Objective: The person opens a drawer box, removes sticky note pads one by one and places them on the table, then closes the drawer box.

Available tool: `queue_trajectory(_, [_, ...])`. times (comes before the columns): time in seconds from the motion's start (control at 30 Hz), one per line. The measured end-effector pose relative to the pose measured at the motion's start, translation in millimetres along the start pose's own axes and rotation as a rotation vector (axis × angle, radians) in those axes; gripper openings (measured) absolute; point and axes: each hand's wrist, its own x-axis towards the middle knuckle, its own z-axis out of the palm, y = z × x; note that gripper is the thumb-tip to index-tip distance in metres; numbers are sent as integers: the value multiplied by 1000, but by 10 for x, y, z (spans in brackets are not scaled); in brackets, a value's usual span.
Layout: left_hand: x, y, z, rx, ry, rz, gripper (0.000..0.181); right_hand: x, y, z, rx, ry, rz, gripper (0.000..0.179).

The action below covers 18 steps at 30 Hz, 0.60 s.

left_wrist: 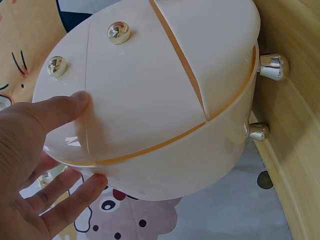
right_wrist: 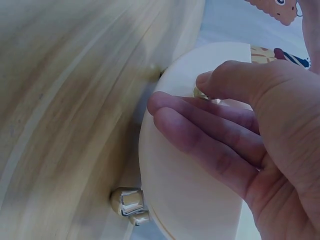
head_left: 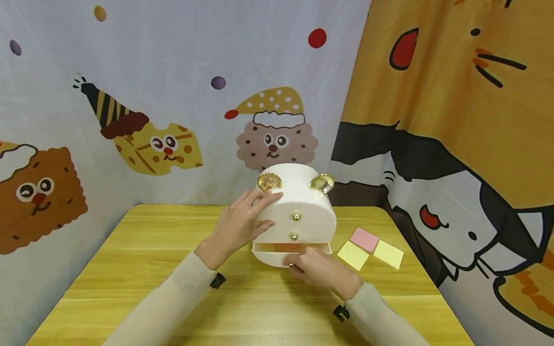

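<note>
- Left hand (head_left: 242, 218): lies flat against the left flank of the cream drawer box (head_left: 298, 211), fingers straight and spread, thumb up near the gold ear (head_left: 269, 181) on that side; it steadies the box and clasps nothing; the left wrist view shows the thumb (left_wrist: 60, 107) pressed on the smooth front and the other fingers under the curved edge.
- Cream drawer box: stands near the middle of the wooden counter (head_left: 130, 269), toward the far edge, front facing the person; two small gold knobs sit one above the other on its front, the upper knob (head_left: 296, 217) and the middle knob (head_left: 294, 236); both of those drawers look flush and closed.
- Bottom drawer (head_left: 285, 252): stands pulled out a short way toward the near side; something orange shows in the gap, too small to tell what it is; judging by this, the opening is only begun, with most of the travel left.
- Right hand (head_left: 318, 271): at the front of the bottom drawer, fingers curled, thumb and forefinger pinching its small gold knob (right_wrist: 200, 92), as the right wrist view shows.
- Sticky notes (head_left: 370, 247): a pink one and two yellow ones lie on the counter just right of the box, apart from both hands and untouched.
</note>
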Motion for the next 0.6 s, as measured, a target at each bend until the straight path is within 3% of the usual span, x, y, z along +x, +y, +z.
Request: queue_trajectory(0.6, [10, 5, -3, -11, 6, 3, 79, -143, -165, -46, -26, -20, -22, 18])
